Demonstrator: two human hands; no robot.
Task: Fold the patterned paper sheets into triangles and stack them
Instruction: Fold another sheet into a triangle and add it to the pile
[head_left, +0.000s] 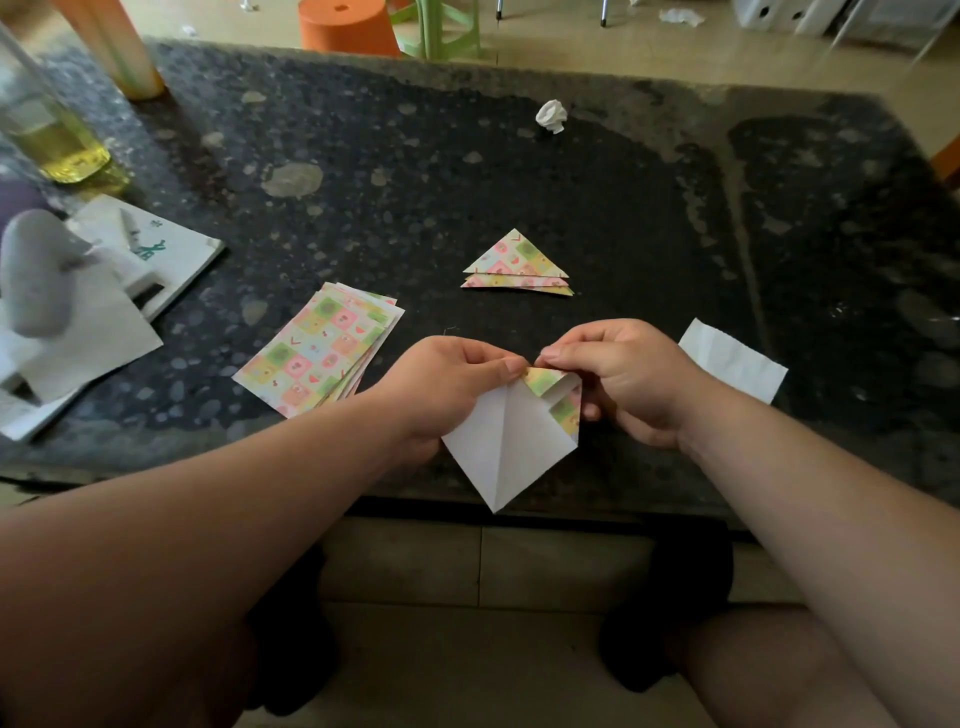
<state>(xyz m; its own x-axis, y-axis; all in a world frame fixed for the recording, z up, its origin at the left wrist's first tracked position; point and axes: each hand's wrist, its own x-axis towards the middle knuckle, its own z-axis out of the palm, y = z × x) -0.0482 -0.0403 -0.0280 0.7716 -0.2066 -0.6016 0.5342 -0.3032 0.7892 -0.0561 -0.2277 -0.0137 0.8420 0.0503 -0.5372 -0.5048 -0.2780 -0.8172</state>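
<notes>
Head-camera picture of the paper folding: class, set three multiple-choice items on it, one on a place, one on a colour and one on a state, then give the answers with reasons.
1. Where do the folded triangles lie?
A. On the table, beyond the left hand and right hand
B. On the floor
C. In the person's lap

2. What colour is most of the held sheet on the side facing the camera?
A. Black
B. White
C. Orange

3. How is the held sheet handled?
A. Lying flat, untouched
B. Crumpled into a ball
C. Pinched at its top corner by both hands

Answers:
1 A: the triangles sit stacked on the dark tabletop, farther from the camera than the hands.
2 B: the large creased face is white, with pattern only at the turned-over corner.
3 C: the fingertips of both hands meet at the top corner.
</notes>
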